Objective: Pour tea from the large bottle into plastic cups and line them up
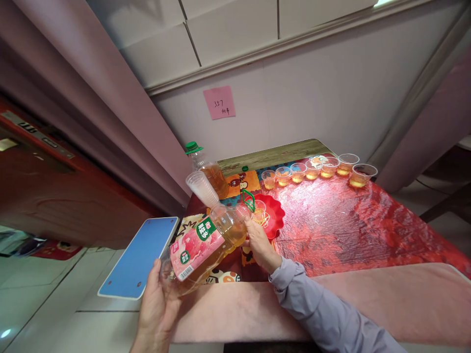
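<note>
A large clear juice bottle (200, 247) with a pink label and amber liquid lies tilted between my hands, its neck toward the right. My left hand (158, 301) is wrapped round the bottle's base. Near the neck, my right hand (262, 245) grips the bottle, its fingers partly hidden. The mouth, with a green handle ring (248, 200) by it, is over a clear plastic cup (259, 210) holding some amber liquid. That cup stands in a red scalloped dish (278, 215). Whether liquid is flowing is hard to make out.
Several cups of amber juice (312, 170) stand in a row at the table's back right. Behind my bottle are a stack of clear cups (202, 189) and a second bottle (213, 174) with a green cap. A blue stool (143, 257) stands left. A green cap (245, 168) lies behind.
</note>
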`<act>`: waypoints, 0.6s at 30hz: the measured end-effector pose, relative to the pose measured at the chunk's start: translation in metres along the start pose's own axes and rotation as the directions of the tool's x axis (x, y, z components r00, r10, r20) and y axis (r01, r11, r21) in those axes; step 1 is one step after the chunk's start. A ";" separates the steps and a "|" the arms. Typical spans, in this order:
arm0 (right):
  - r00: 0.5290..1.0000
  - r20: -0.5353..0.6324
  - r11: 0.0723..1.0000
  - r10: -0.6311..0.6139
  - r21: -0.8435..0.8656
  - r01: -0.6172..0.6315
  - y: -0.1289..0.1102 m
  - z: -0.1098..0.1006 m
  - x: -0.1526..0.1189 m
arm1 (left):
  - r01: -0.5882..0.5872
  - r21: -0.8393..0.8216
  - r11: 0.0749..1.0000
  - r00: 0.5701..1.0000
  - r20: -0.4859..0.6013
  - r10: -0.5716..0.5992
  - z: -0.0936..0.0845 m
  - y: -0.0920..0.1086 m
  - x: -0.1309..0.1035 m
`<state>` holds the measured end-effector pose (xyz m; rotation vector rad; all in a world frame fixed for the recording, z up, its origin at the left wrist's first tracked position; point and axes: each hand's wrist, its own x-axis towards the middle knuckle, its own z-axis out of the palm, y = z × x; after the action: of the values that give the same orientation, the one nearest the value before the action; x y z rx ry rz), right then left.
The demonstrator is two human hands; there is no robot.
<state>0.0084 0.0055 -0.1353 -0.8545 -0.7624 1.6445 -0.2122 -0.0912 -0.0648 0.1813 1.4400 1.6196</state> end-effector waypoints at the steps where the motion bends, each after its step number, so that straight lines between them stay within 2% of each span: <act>1: 1.000 -0.005 1.000 0.003 0.008 -0.003 0.000 0.000 0.000 | 0.007 -0.015 1.000 1.000 0.004 -0.007 0.000 0.000 0.000; 12: 1.000 -0.006 0.999 0.029 0.034 -0.028 0.003 -0.002 0.001 | 0.034 -0.012 0.999 0.999 -0.007 -0.034 -0.004 -0.002 0.005; 18: 0.999 -0.001 0.999 0.037 0.032 -0.037 0.002 -0.002 0.001 | 0.082 -0.083 0.993 0.995 0.063 -0.077 -0.001 -0.004 0.004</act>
<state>0.0087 0.0059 -0.1378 -0.8514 -0.7209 1.6848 -0.2129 -0.0899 -0.0704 0.1201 1.3143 1.5942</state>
